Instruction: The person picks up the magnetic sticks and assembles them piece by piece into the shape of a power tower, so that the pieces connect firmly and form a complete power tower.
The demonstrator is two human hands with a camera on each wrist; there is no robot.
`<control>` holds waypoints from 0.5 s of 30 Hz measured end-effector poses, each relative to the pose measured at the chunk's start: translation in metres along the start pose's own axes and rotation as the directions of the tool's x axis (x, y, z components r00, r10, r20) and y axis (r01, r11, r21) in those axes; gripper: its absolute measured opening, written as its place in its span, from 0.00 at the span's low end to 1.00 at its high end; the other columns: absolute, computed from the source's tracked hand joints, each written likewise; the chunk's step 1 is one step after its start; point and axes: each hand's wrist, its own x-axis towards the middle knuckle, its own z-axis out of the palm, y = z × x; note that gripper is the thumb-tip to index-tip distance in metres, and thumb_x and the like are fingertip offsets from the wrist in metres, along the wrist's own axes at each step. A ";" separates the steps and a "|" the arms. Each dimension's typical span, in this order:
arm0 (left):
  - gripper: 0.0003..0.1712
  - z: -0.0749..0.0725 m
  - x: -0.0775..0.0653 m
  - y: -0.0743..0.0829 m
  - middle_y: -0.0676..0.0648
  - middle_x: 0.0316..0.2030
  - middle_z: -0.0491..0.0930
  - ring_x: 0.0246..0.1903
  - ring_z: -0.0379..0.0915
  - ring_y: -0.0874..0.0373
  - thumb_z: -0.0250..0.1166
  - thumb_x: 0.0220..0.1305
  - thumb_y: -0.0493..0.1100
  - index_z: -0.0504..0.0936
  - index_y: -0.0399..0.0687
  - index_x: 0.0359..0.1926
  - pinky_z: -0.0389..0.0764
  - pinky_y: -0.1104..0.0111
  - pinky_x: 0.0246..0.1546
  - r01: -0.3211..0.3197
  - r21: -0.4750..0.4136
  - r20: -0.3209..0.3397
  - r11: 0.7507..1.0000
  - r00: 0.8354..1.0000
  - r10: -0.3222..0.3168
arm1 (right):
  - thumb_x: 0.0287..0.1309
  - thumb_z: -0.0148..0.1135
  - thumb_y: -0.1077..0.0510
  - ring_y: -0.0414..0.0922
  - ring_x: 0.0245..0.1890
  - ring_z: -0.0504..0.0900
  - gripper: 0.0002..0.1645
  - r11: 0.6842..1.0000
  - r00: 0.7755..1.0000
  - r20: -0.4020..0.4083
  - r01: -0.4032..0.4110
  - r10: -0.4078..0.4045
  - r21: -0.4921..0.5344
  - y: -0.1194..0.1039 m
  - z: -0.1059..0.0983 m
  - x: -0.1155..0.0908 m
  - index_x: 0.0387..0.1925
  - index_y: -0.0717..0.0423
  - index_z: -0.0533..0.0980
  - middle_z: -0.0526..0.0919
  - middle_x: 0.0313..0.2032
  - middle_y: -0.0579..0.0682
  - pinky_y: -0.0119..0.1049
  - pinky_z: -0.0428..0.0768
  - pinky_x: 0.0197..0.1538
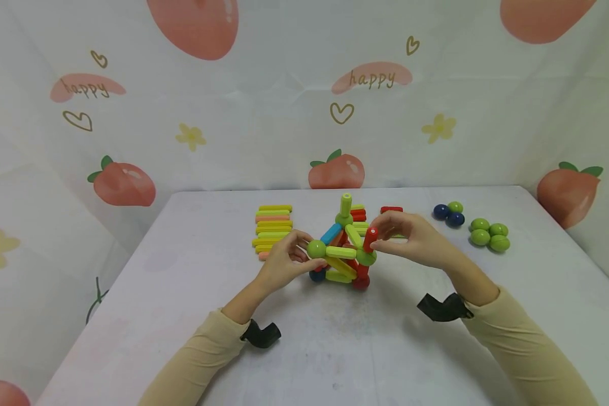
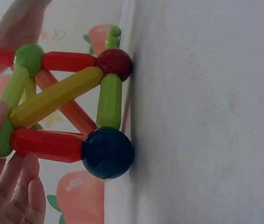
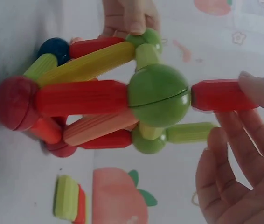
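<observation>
A frame of magnetic rods and balls stands on the table before me, with red and dark blue balls at its base and green balls at its top corners. My left hand holds the left green ball between thumb and fingers. With thumb and fingers, my right hand pinches a red rod, which points up with its lower end against the right green ball. At the rear corner a light green rod sticks up from another green ball. A yellow rod runs diagonally across one side.
Behind the left hand lies a column of yellow, green and orange rods. More red and green rods lie behind the frame, plus a red rod. To the right rest dark blue balls and several green balls.
</observation>
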 end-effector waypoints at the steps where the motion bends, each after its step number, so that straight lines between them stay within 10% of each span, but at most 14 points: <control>1: 0.23 0.000 0.000 0.000 0.45 0.35 0.78 0.28 0.73 0.63 0.73 0.49 0.42 0.73 0.45 0.45 0.78 0.76 0.34 0.001 0.002 0.002 1.000 1.000 -0.001 | 0.52 0.65 0.64 0.34 0.37 0.78 0.13 1.000 1.000 0.011 -0.004 0.004 -0.008 0.001 0.000 0.000 0.41 0.58 0.75 0.80 0.36 0.45 0.27 0.80 0.43; 8: 0.24 -0.001 0.000 0.001 0.45 0.37 0.77 0.28 0.73 0.62 0.73 0.49 0.43 0.73 0.45 0.45 0.78 0.77 0.34 0.015 0.022 0.005 1.000 1.000 -0.015 | 0.61 0.57 0.59 0.36 0.43 0.79 0.17 0.988 0.989 -0.013 -0.148 0.149 0.053 0.020 -0.011 0.001 0.50 0.62 0.72 0.79 0.46 0.51 0.27 0.80 0.46; 15: 0.23 -0.007 -0.002 0.001 0.44 0.37 0.78 0.29 0.74 0.61 0.72 0.50 0.42 0.73 0.44 0.45 0.78 0.76 0.34 0.006 0.016 0.001 1.000 1.000 -0.006 | 0.64 0.53 0.50 0.58 0.48 0.77 0.22 0.879 0.893 -0.061 -0.449 0.445 -0.158 0.062 -0.018 0.001 0.51 0.62 0.72 0.77 0.51 0.63 0.46 0.79 0.47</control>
